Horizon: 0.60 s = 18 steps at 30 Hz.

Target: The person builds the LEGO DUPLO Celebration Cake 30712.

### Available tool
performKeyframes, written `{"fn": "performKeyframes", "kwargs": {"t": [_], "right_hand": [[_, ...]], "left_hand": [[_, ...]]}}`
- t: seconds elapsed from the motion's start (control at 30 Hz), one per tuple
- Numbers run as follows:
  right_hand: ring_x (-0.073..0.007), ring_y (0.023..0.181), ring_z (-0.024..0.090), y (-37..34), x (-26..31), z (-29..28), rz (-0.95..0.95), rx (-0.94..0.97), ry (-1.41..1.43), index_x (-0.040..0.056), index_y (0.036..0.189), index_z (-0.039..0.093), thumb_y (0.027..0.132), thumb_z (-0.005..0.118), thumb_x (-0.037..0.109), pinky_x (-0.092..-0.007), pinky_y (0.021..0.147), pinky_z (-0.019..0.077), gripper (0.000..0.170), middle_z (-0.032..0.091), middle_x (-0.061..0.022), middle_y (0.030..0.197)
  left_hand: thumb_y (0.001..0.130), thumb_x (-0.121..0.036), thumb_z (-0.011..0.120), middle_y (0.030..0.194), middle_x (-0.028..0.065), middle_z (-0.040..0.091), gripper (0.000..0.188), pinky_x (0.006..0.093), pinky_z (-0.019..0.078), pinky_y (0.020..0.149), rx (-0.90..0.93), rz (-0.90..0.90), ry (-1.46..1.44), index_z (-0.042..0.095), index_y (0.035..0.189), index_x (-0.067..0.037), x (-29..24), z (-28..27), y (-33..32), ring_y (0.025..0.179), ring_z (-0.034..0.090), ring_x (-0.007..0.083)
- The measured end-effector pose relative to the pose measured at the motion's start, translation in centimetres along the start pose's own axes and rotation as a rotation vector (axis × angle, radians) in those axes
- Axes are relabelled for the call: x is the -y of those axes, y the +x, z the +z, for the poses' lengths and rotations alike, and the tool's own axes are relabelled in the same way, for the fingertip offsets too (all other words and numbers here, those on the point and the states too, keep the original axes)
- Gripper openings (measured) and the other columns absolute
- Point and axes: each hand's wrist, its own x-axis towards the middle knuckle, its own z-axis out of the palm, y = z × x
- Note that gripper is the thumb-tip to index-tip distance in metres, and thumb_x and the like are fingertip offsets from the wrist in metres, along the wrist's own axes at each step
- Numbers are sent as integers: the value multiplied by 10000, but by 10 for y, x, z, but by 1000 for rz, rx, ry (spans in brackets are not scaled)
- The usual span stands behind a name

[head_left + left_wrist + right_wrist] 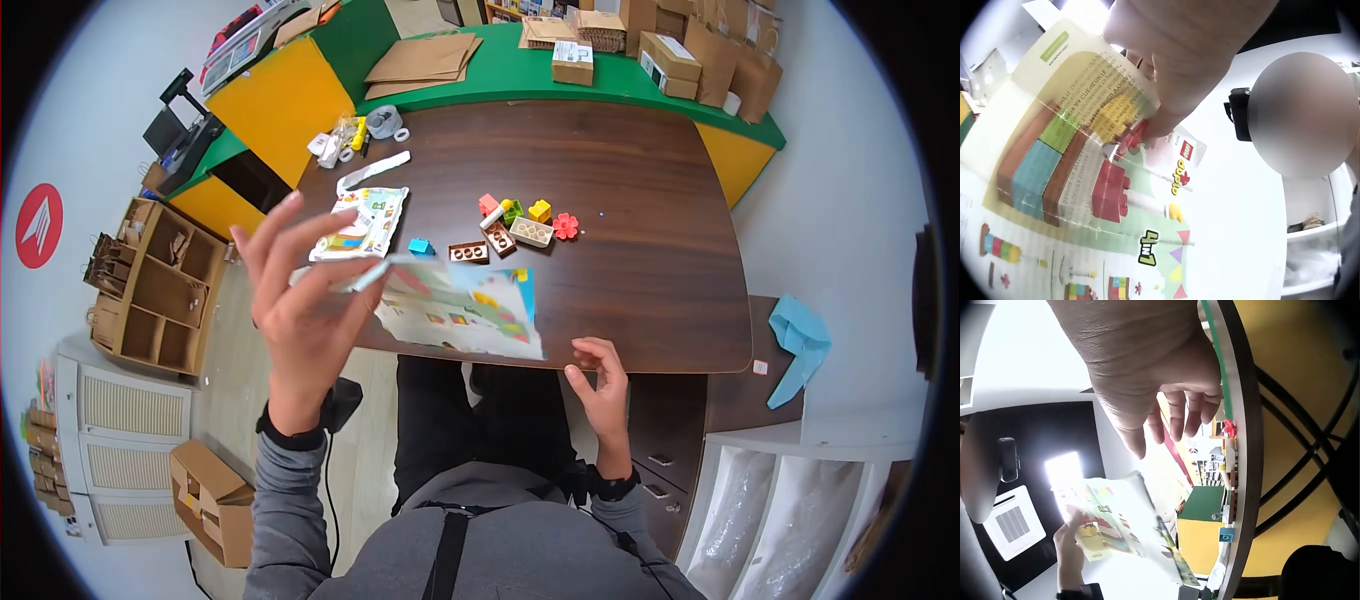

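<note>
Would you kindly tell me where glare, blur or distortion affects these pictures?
Head view: fisheye curving, dark corners, and a soft-looking leaflet; left wrist view: white glare at top, a round patch blurred out; right wrist view: a bright light burns out and the table edge bows.

Leaflet (1079,178) partly outside left-wrist view

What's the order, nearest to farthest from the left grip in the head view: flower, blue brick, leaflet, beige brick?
1. Leaflet: held in the left grip.
2. Blue brick: to its right, just past the leaflet's far edge.
3. Beige brick: farther right.
4. Flower: rightmost of the four.
</note>
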Motion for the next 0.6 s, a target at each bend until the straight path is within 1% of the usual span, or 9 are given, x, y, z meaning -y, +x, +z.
{"fn": "performKeyframes", "kwargs": {"t": [0.07, 0.2, 0.27, 0.37, 0.43, 0.47, 0.53, 0.57, 0.6], "right_hand": [[-167, 990, 571, -2, -4, -2, 32, -10, 52, 40, 1115, 639, 808, 748, 141, -289, 866, 432, 341, 591, -67, 1137], [-159, 1006, 562, -6, -8, 1, 20, -4, 95, 34, 1182, 598, 802, 760, 150, -291, 874, 430, 429, 577, -65, 1175], [-152, 1015, 553, -8, -3, 5, 25, -24, 147, 36, 1260, 539, 786, 777, 147, -292, 887, 427, 542, 571, -62, 1196], [-155, 1019, 548, -12, -4, 9, 56, -49, 185, 35, 1304, 497, 781, 783, 141, -295, 895, 423, 605, 568, -59, 1211], [-160, 1035, 540, -14, -9, 11, 42, -61, 170, 33, 1324, 472, 781, 784, 143, -300, 901, 420, 636, 539, -67, 1258], [-161, 1047, 535, -15, -11, 13, 53, -91, 174, 32, 1337, 453, 777, 788, 147, -301, 907, 417, 662, 521, -69, 1279], [-168, 1100, 506, -17, -20, 13, 90, -97, 198, 48, 1399, 372, 760, 802, 153, -311, 927, 409, 777, 437, -90, 1365], [-168, 1100, 506, -18, -24, 14, 84, -110, 194, 48, 1399, 372, 760, 802, 153, -311, 927, 409, 777, 437, -90, 1365], [-173, 1116, 496, -18, -28, 17, 80, -144, 223, 59, 1418, 346, 755, 805, 144, -316, 928, 408, 812, 411, -100, 1384]], "left_hand": [[643, -75, 827, 1120, 8, 683, 177, 506, 222, 1095, -28, 37, 25, 728, 765, -156, -8, -10, 19, 1260, 490, 289], [641, -79, 827, 1120, 11, 680, 177, 492, 260, 1079, -53, 118, 34, 738, 784, -133, -25, -31, 46, 1250, 497, 296], [661, -85, 818, 1132, 34, 681, 148, 503, 249, 1099, -48, 135, 53, 728, 776, -112, -35, -40, 55, 1262, 496, 301], [688, -93, 807, 1139, 60, 683, 122, 504, 237, 1125, -70, 182, 56, 717, 770, -90, -42, -48, 70, 1271, 496, 309], [695, -87, 803, 1138, 57, 683, 119, 493, 262, 1119, -99, 216, 40, 718, 779, -88, -47, -52, 83, 1267, 496, 316], [683, -62, 781, 1134, 65, 683, 123, 481, 323, 1088, -107, 253, 35, 712, 785, -70, -47, -54, 90, 1259, 502, 319], [671, -57, 765, 1131, 72, 682, 126, 480, 348, 1069, -112, 294, -67, 704, 781, -53, -43, -54, 102, 1250, 511, 318], [659, -52, 748, 1128, 79, 682, 130, 479, 374, 1049, -104, 325, -164, 696, 778, -37, -42, -54, 106, 1240, 521, 317], [654, -46, 707, 1121, 119, 677, 126, 490, 392, 1036, -104, 343, -168, 682, 774, -15, -46, -55, 111, 1215, 540, 327]]}}
